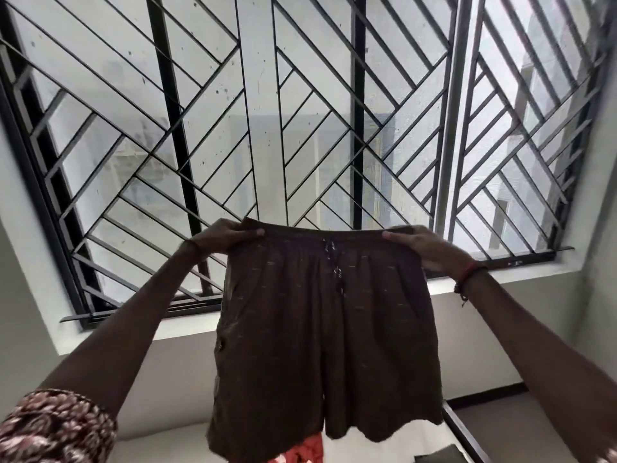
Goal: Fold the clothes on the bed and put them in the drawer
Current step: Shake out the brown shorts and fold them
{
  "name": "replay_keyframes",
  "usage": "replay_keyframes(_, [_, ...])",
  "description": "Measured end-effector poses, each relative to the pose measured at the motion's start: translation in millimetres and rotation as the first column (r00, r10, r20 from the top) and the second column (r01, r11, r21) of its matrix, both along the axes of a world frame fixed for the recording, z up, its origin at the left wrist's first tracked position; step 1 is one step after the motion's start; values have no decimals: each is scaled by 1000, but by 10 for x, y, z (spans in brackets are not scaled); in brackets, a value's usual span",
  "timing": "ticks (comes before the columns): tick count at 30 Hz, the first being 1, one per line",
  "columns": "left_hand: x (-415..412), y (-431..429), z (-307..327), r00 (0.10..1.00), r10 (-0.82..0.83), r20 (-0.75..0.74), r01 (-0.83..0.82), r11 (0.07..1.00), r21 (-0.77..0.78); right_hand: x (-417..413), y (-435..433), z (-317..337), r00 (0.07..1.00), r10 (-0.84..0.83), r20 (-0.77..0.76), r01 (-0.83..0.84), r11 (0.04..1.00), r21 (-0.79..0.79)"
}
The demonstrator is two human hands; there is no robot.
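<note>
Floral sleeve [50,426]; left hand [223,237], right hand [424,247], pinch-grips on gathered waistband [320,233] of flecked, maybe cotton shorts [317,345]

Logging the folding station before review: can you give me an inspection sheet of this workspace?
Surface: none clearly in view.
Job's things: brown shorts held up unfolded, hanging from the waistband; drawstring dangling at the front.
Clutter: red patterned cloth below the shorts; dark item at the bottom right, too cropped to identify.
Hands: left hand and right hand each grip one end of the waistband.
Cables: nothing seen.
Surroundings: window grille behind the shorts; red thread on the right wrist.
</note>
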State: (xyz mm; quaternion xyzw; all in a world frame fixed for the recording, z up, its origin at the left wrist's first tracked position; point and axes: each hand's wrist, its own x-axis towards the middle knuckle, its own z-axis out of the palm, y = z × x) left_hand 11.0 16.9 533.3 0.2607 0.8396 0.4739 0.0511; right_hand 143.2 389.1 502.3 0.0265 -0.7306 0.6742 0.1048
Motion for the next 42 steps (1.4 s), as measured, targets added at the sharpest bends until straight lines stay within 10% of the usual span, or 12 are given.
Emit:
replay_keyframes(6, [-90,512,-485,941,288,-177,-322,924,-209,-510,-365,-588,916,-373,144,377,926,4])
replay_keyframes(12, [-51,734,-725,990,130,63,-129,991,-23,-721,-573,-861,896,-419,145,432,900,-65])
replay_keyframes(21, [348,1101,-715,986,-102,-131,114,990,84,-792,-1020,-729,922,-388,20,388,919,-67])
replay_keyframes(37, [363,1006,-630,960,-210,-187,232,967,107,-351,-912,-547,973,232,16,-231,972,-42])
replay_keyframes(42, [212,769,-659,884,-351,-308,216,892,-396,-261,-810,-583,913,404,65,-403,915,-26])
